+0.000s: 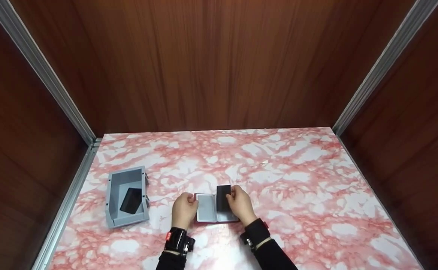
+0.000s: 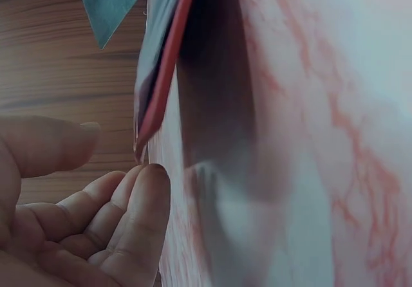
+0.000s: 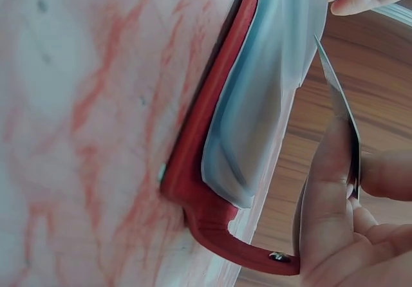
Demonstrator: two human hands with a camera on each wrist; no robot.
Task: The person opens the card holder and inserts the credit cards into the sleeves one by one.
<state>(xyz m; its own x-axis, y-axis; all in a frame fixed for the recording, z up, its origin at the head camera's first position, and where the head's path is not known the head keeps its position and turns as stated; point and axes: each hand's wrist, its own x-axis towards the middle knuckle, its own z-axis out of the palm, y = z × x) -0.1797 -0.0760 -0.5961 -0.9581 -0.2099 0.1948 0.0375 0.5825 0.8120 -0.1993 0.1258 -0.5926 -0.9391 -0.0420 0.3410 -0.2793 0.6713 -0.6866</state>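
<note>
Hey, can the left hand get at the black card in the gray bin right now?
Likely yes, with a reach leftward: the gray bin is open on top, the black card lies in plain view, and nothing stands between bin and left hand.

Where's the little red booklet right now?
In the head view, the red booklet is open near the bottom middle, right of the gray bin, with the left hand at its left edge and the right hand by its right side.

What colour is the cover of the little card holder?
The cover is red, showing best in the right wrist view.
</note>
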